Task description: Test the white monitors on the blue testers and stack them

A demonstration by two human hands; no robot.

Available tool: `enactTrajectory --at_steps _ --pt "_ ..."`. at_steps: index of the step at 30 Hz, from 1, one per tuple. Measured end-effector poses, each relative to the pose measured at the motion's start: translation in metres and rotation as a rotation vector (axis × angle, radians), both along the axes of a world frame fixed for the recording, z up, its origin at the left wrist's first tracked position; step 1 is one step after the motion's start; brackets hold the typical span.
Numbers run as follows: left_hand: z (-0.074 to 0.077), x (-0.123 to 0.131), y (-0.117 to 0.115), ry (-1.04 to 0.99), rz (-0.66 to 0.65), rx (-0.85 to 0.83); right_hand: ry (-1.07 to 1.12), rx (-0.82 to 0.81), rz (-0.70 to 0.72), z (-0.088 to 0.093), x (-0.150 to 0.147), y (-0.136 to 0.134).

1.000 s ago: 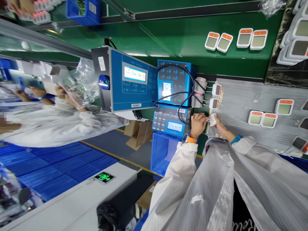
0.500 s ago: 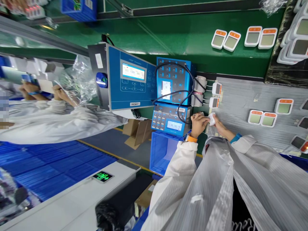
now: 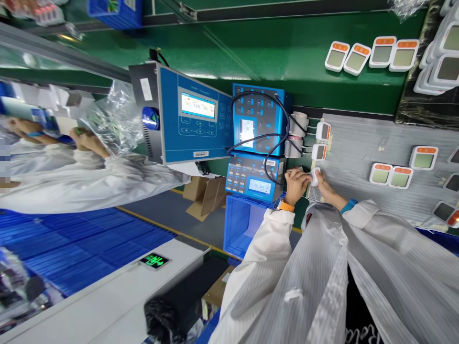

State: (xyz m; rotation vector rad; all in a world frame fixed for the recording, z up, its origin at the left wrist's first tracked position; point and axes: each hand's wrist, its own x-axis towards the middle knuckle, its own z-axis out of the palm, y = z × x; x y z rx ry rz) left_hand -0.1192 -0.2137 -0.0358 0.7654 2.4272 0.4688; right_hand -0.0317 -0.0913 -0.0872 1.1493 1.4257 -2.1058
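In my right hand (image 3: 326,188) is a small white blood pressure monitor (image 3: 315,177), held between thumb and fingers. My left hand (image 3: 297,185) is closed in a pinch against the left side of this monitor. What sits between its fingertips is too small to make out. Just above my hands, two more monitors, an upper one (image 3: 323,131) and a lower one (image 3: 319,152), are joined by short tubes to white cuffs rolled on cylinders (image 3: 296,136). Black hoses run from there across the blue testers (image 3: 258,119).
A large blue simulator (image 3: 195,117) stands left of the testers. Below them is a blue bin (image 3: 238,224). Several monitors lie on the grey mat (image 3: 351,157) and the green surface (image 3: 304,57). At far left a co-worker's hands (image 3: 86,139) are beside a clear plastic bag (image 3: 118,119).
The monitors on the green surface have shifted right. The co-worker's hands have moved slightly left. My hands stay together at the held monitor, which has turned a little.
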Motion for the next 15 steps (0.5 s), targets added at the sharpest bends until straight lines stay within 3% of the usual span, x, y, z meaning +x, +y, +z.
enactTrajectory --at_steps 5,9,12,15 --pt "0.009 0.006 0.001 0.01 -0.06 -0.055 -0.145 0.406 0.252 0.019 -0.007 -0.007" --pt "0.01 0.004 0.007 -0.029 -0.044 -0.094 0.079 0.565 0.547 0.03 0.006 0.013" --pt "0.008 -0.001 0.012 -0.078 -0.017 -0.097 0.218 0.647 0.56 0.027 0.012 0.07" --pt "0.011 -0.004 0.02 -0.092 -0.063 -0.133 0.196 0.933 0.404 0.017 -0.014 0.158"
